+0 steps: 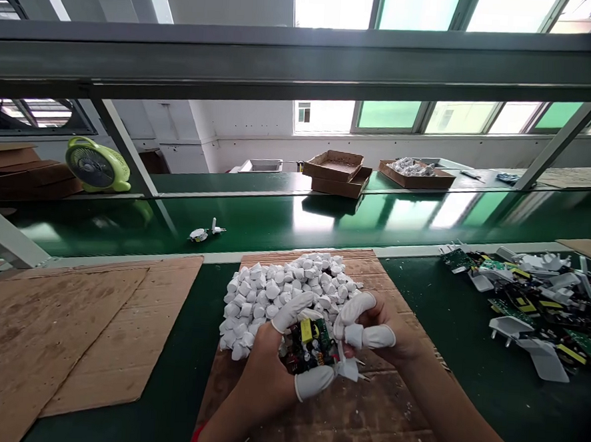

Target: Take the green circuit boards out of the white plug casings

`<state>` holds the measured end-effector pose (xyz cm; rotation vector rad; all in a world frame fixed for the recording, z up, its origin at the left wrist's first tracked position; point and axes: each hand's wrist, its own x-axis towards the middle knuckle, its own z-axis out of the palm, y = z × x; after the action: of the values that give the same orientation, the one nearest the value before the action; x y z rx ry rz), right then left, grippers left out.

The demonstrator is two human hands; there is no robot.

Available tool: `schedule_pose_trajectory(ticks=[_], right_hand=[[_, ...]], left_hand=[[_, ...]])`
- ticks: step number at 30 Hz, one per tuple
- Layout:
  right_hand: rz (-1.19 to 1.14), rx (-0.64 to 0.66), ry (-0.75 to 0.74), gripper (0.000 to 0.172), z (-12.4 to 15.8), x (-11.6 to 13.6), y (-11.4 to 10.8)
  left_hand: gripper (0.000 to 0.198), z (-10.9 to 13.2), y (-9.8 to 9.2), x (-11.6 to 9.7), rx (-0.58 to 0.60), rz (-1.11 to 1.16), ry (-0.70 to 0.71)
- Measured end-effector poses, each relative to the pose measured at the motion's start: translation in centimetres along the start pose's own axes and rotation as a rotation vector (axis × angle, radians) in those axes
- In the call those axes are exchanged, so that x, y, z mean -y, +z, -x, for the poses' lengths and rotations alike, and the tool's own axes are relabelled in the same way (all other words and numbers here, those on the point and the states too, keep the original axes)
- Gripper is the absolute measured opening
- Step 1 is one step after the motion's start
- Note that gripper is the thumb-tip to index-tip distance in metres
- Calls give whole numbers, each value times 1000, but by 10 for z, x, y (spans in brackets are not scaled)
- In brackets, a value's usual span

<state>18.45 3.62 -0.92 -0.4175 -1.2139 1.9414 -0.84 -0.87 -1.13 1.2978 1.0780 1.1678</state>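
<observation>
My left hand [287, 360], with white covers on its fingertips, grips a small circuit board [310, 345] by its edges. The board carries a yellow transformer [309, 330] and several dark parts. At the board's right edge is my right hand [374, 326], its covered fingers curled in a pinch on a small white piece [354, 335]. Below those fingers a white plug part [349, 370] with metal pins sticks out to the right. Just behind both hands lies a heap of white caps [276, 293] on a stained cardboard sheet [363, 425].
At the right is a pile of circuit boards and white casings [536, 296]. More cardboard [93, 335] lies at the left. Beyond runs a green conveyor belt [256, 215] with a small white plug assembly [199, 234]. Farther back are cardboard trays [338, 173] and a green fan [99, 164].
</observation>
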Motion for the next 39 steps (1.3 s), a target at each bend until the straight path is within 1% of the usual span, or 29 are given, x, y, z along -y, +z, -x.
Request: schedule_pose_trajectory(ticks=[1, 3, 5, 7, 9, 12, 15, 17, 20, 25, 29, 34, 35, 38, 39], right_hand=[[6, 11, 4, 22, -1, -1, 0], [-2, -31, -62, 26, -3, -3, 1], [18, -122, -171, 26, -6, -6, 2], [66, -162, -226, 24, -9, -9, 3], [98, -106, -211, 21, -10, -11, 5], [78, 19, -191, 20, -10, -12, 5], [77, 108, -212, 21, -11, -12, 3], [104, 136, -234, 22, -11, -13, 0], [128, 149, -229, 22, -12, -13, -3], [102, 205, -200, 19, -13, -17, -3], [119, 198, -182, 19, -13, -19, -1], [119, 177, -158, 30, -12, -15, 1], [131, 176, -160, 29, -11, -15, 2], [216, 192, -195, 15, -12, -13, 2], [242, 192, -212, 13, -13, -14, 2]], left_hand=[[71, 0, 0, 1, -17, 14, -2], [71, 0, -1, 4, -30, -17, -18], [73, 0, -4, 5, -7, -91, -39], [78, 0, -6, 6, 45, -146, -35], [83, -1, -8, 7, 101, -142, -8], [85, -2, -7, 8, 174, -53, 18], [92, -2, -5, 7, 215, 54, 5], [98, -1, -4, 6, 239, 142, -14], [101, -2, -3, 6, 275, 256, -25], [103, -4, -2, 8, 340, 294, -12], [103, -5, 0, 7, 372, 367, -5], [103, -4, 2, 3, 421, 419, -66], [102, -4, 2, 2, 423, 415, -63], [97, -4, 5, 0, 392, 408, -56], [95, -4, 6, -1, 379, 411, -56]])
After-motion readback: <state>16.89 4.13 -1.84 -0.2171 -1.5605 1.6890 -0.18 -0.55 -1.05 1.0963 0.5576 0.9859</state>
